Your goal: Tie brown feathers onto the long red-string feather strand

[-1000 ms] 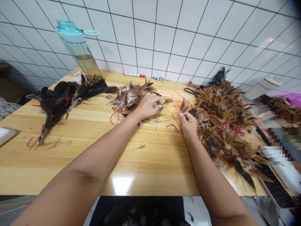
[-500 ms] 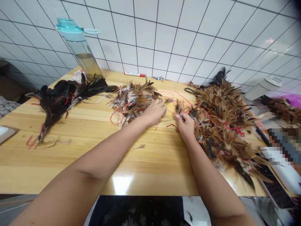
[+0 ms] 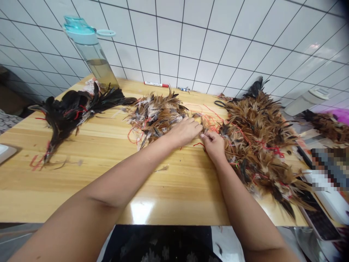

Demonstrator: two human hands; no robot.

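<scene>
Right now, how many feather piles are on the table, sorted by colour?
Black feather pile: 1
Mixed brown-and-white feather pile, under the left hand: 1
Brown feather pile, beside the right hand: 1
Total: 3 piles on the wooden table; more feathers lie off it to the right.

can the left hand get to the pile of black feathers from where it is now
Probably yes. The left hand rests at the mixed feather heap mid-table, and the black feathers lie further left on the same wooden table. Only bare tabletop and that low heap lie between; nothing tall blocks the way.
</scene>
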